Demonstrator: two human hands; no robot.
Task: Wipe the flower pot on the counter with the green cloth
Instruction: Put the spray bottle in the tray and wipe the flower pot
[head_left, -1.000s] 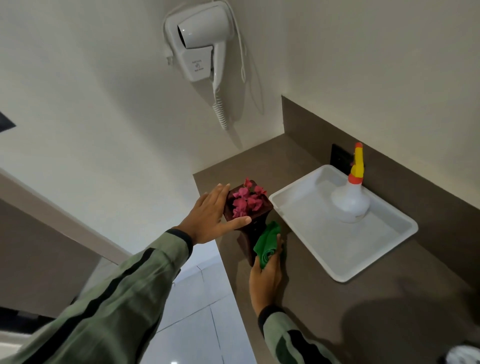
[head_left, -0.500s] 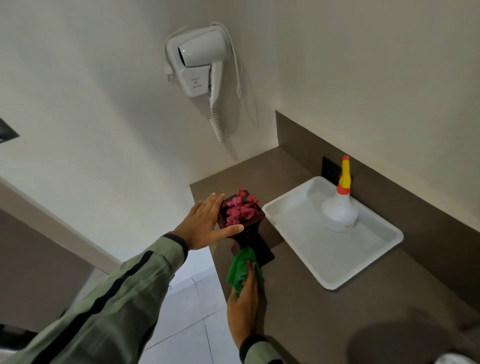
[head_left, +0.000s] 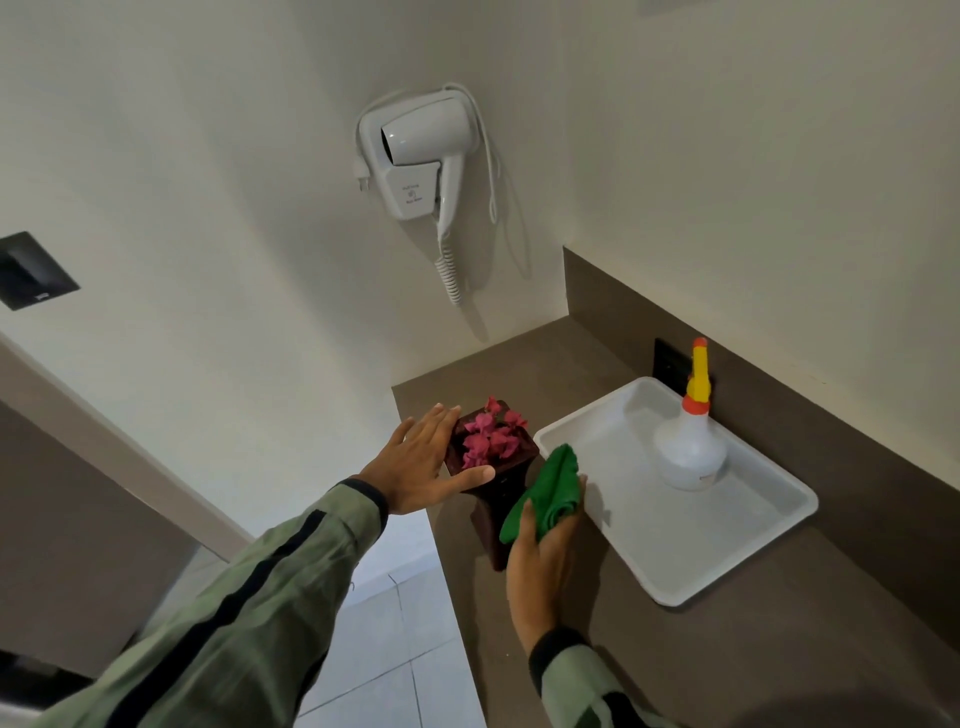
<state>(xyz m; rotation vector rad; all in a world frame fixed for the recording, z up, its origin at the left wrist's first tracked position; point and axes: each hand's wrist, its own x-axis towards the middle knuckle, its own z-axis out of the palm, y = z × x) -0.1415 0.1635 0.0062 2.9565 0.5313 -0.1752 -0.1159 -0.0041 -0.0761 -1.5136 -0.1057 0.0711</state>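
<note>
A tall dark brown flower pot with pink flowers stands near the left end of the brown counter. My left hand clasps the pot's top rim from the left, thumb across its front. My right hand presses a bunched green cloth against the pot's right side, high up near the rim. The pot's lower right side is hidden behind the cloth and hand.
A white tray lies right of the pot, holding a white spray bottle with a yellow and orange nozzle. A white hair dryer hangs on the wall above. The counter's left edge drops to a tiled floor.
My right hand has slid the green cloth from the pot's lower front up to its upper right side. My left hand stays on the rim.
</note>
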